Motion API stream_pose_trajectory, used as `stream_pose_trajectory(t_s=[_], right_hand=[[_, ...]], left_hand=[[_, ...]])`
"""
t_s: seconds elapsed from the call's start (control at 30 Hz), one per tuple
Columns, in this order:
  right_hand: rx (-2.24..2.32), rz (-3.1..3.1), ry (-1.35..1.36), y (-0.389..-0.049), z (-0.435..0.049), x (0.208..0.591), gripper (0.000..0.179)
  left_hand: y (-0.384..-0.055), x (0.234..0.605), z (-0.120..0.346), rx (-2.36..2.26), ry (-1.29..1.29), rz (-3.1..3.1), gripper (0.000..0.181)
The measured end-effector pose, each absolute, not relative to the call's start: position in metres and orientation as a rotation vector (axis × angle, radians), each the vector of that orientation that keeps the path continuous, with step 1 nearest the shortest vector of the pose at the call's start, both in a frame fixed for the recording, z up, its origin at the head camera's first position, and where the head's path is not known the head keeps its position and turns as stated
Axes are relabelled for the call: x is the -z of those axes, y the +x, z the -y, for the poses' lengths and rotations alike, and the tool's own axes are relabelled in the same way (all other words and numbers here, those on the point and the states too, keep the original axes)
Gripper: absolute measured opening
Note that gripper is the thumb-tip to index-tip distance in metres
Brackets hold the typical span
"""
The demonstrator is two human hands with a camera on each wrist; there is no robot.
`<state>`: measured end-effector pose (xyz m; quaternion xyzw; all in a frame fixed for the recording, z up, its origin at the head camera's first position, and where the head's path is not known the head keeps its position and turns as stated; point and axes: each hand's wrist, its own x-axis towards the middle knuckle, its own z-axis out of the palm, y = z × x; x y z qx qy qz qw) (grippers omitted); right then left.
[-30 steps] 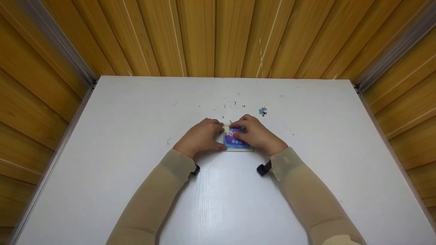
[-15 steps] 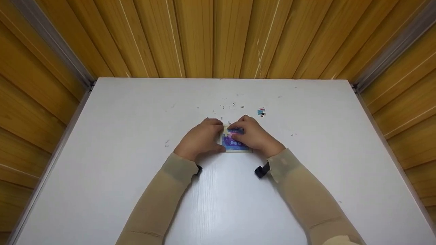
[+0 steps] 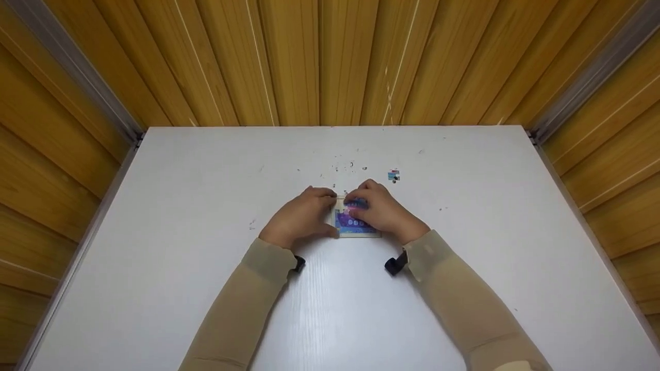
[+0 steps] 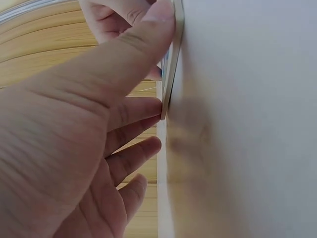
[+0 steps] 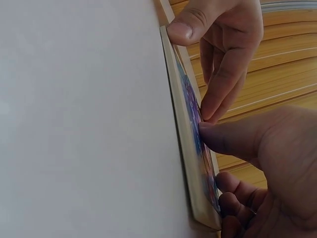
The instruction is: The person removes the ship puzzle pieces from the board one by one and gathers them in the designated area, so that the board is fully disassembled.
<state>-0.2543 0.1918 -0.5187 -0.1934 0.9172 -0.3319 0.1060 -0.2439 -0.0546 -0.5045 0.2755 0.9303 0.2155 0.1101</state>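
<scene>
A small jigsaw puzzle in a pale wooden frame lies on the white table, showing a purple ship on blue. Part of its upper left is bare, cream-coloured board. My left hand grips the frame's left side, thumb at the near corner and fingers at the far corner. From the right, my right hand curls over the puzzle. Its thumb presses on the picture, and its fingers bend at the far edge. This hand covers the picture's upper right; whether a separate piece lies under its fingertips is hidden.
A small blue, white and red patterned patch, perhaps a loose piece, lies beyond my right hand. Several dark specks mark the white table behind the puzzle. Yellow wooden panelling stands along the back and both sides.
The head view has tilted a little, so the table and hands appear lower. Both hands stay at the puzzle in almost the same pose.
</scene>
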Motion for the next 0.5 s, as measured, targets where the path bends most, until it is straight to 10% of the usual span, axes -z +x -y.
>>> stream_pose_trajectory(t_s=[0.5], right_hand=[[0.965, -2.702, -0.559, -0.2556, -0.1914, 0.5172, 0.030]], left_hand=[[-0.2470, 0.5044, 0.0568, -0.713, 0.748, -2.678, 0.088]])
